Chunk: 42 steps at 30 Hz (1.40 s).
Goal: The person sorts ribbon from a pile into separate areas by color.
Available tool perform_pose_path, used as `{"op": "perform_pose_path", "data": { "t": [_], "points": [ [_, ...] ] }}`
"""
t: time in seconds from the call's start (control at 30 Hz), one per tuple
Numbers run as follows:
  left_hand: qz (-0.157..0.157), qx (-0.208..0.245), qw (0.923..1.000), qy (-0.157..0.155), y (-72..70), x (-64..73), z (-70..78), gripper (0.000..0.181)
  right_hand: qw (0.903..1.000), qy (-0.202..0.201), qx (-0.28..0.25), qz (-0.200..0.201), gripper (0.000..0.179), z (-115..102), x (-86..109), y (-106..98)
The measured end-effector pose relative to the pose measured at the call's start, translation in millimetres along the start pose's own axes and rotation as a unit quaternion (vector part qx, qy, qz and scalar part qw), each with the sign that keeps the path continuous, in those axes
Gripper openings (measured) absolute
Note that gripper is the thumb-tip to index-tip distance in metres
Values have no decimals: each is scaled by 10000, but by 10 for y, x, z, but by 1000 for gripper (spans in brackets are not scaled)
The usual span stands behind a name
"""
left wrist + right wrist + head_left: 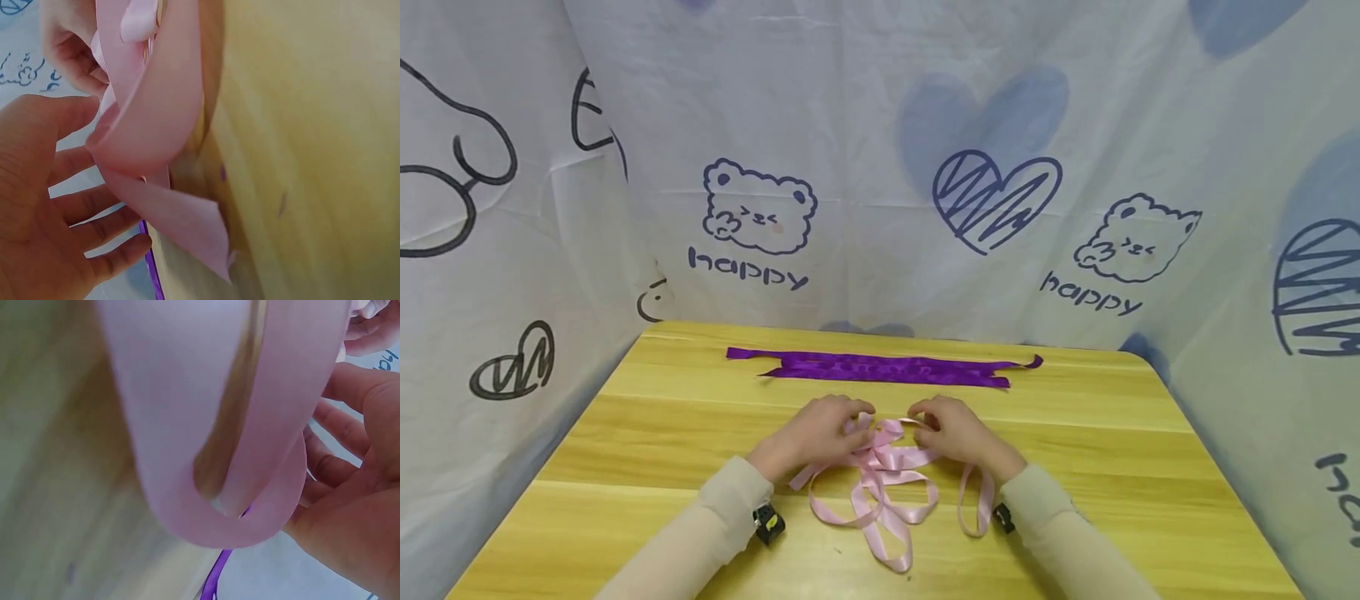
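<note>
A long pink ribbon (898, 457) lies in loose loops on the table, some of them lifted between the hands. My left hand (822, 429) holds part of it near the top of the bundle, thumb and index finger at the ribbon. The left wrist view shows the other fingers spread and a cut ribbon end (197, 222) hanging past them. My right hand (958, 429) pinches the ribbon on the opposite side, its fingertips partly hidden behind a ribbon loop (212, 540) in the right wrist view. Another loop (976, 512) hangs below the right wrist.
Flattened purple ribbon strips (887, 367) stretch across the far part of the wooden table (1135, 500). A white printed cloth (865, 233) stands behind the table and along its sides. Dark wrist devices show at the left cuff (767, 523) and right cuff (1003, 518).
</note>
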<state>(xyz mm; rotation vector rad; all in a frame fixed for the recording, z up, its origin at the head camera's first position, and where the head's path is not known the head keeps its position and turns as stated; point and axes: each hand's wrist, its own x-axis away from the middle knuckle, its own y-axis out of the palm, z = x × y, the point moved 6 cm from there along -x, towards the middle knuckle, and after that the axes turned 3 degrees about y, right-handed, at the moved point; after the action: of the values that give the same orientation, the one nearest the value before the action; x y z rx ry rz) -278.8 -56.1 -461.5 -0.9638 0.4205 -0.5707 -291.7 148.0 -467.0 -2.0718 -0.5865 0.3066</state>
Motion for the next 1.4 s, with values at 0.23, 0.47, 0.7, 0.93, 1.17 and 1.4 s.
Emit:
{"op": "perform_pose_path", "data": {
  "t": [0.23,0.47,0.7,0.93,1.17,1.4],
  "points": [
    [69,-151,9996,232,1,40,111,36,9999,-20,-145,-62,12,-99,86,44],
    [-15,-85,9995,288,22,134,187,34,9997,-78,-158,-160,8,-141,195,114],
    [-410,313,9986,143,59,212,229,33,9973,-260,-468,-497,9,-207,281,147],
    [-515,132,9986,28,70,179,229,38,9961,-360,-569,-572,8,-238,296,160],
    [-519,-186,9983,-175,63,171,229,39,9979,-312,-512,-235,9,-254,288,106],
    [298,-439,9984,188,-13,115,336,36,9968,-268,-747,14,14,-319,284,-39]
  ]
}}
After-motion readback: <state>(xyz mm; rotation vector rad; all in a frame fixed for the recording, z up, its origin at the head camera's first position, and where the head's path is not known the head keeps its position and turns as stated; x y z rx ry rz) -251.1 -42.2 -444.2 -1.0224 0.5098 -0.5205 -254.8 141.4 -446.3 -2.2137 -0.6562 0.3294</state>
